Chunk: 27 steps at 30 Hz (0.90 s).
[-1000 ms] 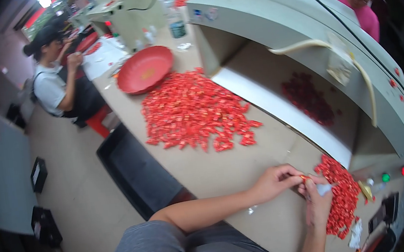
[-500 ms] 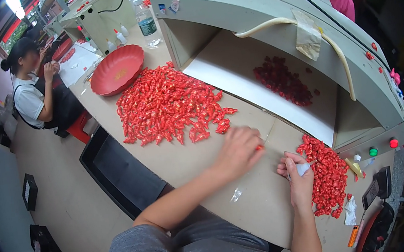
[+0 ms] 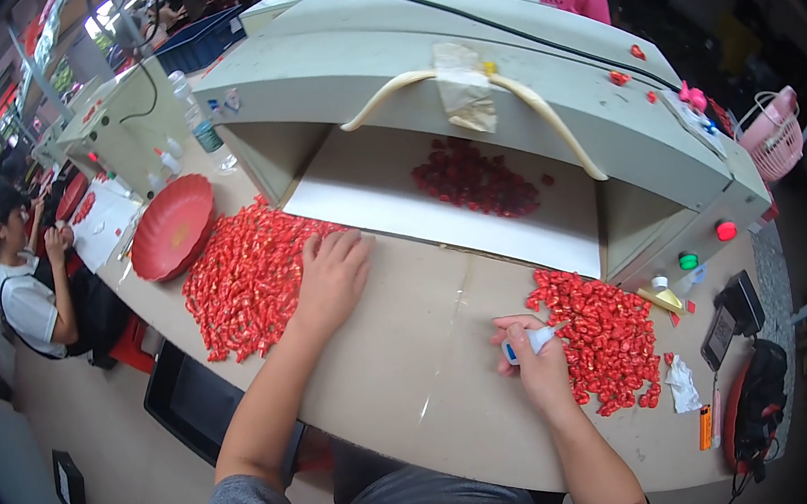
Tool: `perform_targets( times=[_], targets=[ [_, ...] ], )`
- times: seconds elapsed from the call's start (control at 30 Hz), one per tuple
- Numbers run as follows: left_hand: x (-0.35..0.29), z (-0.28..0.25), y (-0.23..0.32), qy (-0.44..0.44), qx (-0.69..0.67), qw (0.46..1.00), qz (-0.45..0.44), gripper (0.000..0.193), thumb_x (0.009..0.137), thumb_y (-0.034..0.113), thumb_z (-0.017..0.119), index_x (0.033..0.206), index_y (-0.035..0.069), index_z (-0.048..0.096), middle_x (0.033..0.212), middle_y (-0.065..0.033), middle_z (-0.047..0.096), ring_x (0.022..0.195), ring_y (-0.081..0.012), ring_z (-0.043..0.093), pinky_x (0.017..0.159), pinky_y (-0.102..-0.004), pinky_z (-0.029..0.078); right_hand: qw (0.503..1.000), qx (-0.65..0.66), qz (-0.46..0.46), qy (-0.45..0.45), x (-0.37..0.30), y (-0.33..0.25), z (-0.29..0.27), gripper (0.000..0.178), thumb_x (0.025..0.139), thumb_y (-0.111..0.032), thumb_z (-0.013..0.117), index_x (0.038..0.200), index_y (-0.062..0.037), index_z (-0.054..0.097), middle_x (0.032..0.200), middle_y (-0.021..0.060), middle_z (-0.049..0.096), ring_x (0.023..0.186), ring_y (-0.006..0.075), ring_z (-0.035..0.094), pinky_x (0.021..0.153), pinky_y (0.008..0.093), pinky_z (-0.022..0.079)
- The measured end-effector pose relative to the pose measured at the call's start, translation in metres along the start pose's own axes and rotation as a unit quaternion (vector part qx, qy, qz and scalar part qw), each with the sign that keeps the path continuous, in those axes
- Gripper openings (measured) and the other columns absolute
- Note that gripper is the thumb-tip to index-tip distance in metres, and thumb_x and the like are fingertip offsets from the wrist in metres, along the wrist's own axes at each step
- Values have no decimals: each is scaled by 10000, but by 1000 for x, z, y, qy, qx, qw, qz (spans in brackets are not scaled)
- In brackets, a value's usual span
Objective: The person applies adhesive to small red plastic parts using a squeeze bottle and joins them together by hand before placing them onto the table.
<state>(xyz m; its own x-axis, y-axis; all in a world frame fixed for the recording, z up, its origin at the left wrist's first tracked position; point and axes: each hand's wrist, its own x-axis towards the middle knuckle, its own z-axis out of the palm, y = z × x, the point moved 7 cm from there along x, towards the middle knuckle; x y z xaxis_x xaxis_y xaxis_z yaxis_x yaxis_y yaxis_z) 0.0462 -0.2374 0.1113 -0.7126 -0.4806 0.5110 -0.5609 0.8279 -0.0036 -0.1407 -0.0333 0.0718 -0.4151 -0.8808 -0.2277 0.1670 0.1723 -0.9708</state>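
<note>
1. Pointing rightward and slightly up the picture, in the head view, the narrow tip of the small white plastic squeeze bottle with a blue end (image 3: pixel 535 340) faces the right-hand heap of glossy red pieces (image 3: pixel 612 349); its long axis lies nearly crosswise, tilted a little, with the blue end to the left.
2. The bottle sits in the right hand (image 3: pixel 536 362), whose curled fingers and thumb grip it above the table, just beside that heap; its body looks smooth and pale, partly covered by the fingers.
3. The left hand (image 3: pixel 334 276) is open and palm down, fingers stretched away from the body, at the right edge of the larger left-hand heap of shiny red pieces (image 3: pixel 248 283); whether anything lies under the palm cannot be told.
4. The red pieces are small, lumpy and glossy, with pale golden flecks; they point every way, sharing no common axis.
5. Under both heaps runs a smooth beige tabletop (image 3: pixel 399 338).
6. Beyond it stands a pale grey box-shaped hood (image 3: pixel 561 97), a dark red cluster (image 3: pixel 476 183) inside.
7. A round red plate with a fluted rim (image 3: pixel 174 225) touches the left-hand heap.
</note>
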Motion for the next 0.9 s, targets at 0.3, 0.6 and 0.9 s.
perform_targets(
  times=[0.3, 0.6, 0.9],
  targets=[
    [103, 74, 23, 14, -132, 983, -128, 273, 834, 185, 654, 1087, 82, 661, 979, -105, 658, 1020, -285, 558, 881, -423, 404, 991, -97, -96, 5, -2, 1, 1, 294, 868, -204, 698, 1082, -46, 571, 858, 4, 616, 714, 74, 556, 649, 233, 465],
    [77, 74, 28, 95, -368, 909, -170, 234, 858, 174, 673, 1042, 42, 615, 982, -97, 655, 826, -230, 608, 793, -364, 461, 987, -89, -129, 34, -9, -16, -10, 204, 862, -157, 708, 968, -17, 604, 812, 13, 633, 734, 71, 574, 667, 230, 470],
    [-24, 50, 133, -61, -908, 284, -304, 305, 994, 261, 505, 1213, 50, 523, 881, -19, 569, 781, -100, 537, 736, -270, 474, 969, -16, -244, 23, -19, -47, -25, 364, 969, -392, 522, 1067, -43, 486, 820, 8, 522, 688, 60, 479, 606, 202, 389]
  ],
)
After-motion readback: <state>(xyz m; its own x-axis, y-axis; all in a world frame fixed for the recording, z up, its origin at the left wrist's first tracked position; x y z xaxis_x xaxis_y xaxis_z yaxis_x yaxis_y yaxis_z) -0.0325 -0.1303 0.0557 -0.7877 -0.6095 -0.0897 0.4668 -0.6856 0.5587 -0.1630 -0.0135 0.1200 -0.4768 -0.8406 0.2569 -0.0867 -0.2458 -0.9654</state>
